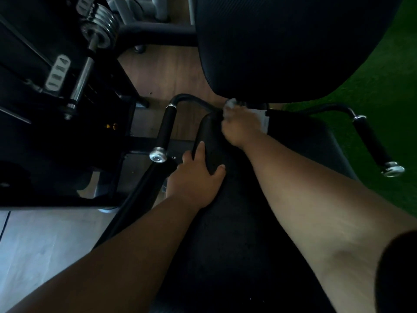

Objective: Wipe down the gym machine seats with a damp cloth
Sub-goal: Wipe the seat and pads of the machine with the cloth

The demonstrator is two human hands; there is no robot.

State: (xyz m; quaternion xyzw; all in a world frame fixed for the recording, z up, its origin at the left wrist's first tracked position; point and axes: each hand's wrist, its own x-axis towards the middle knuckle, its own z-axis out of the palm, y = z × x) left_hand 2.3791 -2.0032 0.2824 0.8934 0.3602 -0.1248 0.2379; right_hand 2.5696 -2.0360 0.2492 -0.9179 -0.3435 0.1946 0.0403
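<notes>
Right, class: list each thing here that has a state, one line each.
Left hand: grips the seat's left edge.
Right hand: holds the cloth.
Cloth: bunched, pressed where the seat meets the backrest.
Seat: being wiped.
Backrest: untouched.

One head-worn view looks steeply down, close over the black seat, facing the backrest ahead.
</notes>
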